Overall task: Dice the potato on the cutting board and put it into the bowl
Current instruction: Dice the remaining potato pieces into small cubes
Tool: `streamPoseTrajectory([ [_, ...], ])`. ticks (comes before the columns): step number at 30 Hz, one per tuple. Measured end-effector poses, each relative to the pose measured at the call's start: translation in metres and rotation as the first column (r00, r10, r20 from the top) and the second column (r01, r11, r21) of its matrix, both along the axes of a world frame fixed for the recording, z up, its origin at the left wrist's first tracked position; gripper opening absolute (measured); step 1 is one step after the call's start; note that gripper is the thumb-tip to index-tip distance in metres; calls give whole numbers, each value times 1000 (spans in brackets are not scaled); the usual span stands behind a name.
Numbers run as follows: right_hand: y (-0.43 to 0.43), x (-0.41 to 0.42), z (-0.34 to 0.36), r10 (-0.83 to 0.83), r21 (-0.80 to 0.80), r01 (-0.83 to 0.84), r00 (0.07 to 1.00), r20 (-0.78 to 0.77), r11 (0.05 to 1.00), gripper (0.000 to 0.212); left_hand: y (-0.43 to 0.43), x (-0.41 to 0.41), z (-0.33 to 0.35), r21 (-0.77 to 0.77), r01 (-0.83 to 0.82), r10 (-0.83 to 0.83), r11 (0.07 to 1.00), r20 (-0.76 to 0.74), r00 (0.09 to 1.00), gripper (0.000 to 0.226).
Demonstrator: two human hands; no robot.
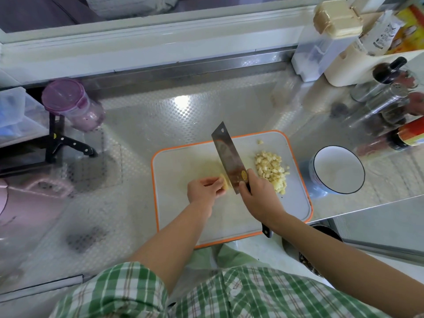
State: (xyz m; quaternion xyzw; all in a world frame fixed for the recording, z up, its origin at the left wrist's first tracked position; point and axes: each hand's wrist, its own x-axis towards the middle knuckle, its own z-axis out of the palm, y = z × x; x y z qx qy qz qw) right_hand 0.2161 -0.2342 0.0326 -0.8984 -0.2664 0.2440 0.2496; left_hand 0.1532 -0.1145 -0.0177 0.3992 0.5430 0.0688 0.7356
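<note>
A white cutting board (pixel 183 161) with an orange rim lies on the steel counter. My left hand (pixel 203 189) holds a small pale potato piece (pixel 225 182) down on the board with curled fingers. My right hand (pixel 258 198) grips the dark handle of a cleaver (pixel 228 157), whose blade stands against the right side of that piece. A heap of diced potato (pixel 271 172) lies on the board right of the blade, with a few loose bits farther back. A white bowl (pixel 338 169) with a dark rim stands empty on the counter right of the board.
Bottles and steel shakers (pixel 385 104) crowd the back right corner beside a clear container (pixel 321 42) with a beige lid. A purple-lidded jar (pixel 73 104) and a black-handled knife (pixel 73 144) sit at the left. The counter's front edge runs just below the board.
</note>
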Motion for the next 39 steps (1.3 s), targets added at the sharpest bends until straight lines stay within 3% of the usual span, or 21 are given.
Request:
streamPoseTrajectory([
  [23, 3, -14, -3, 53, -86, -50, 998, 32, 995, 12, -3, 2, -2, 43, -34, 36, 998, -33, 999, 10],
  [39, 15, -10, -10, 19, -133, -26, 999, -50, 991, 13, 0, -3, -4, 62, 11, -10, 998, -18, 1000, 15],
])
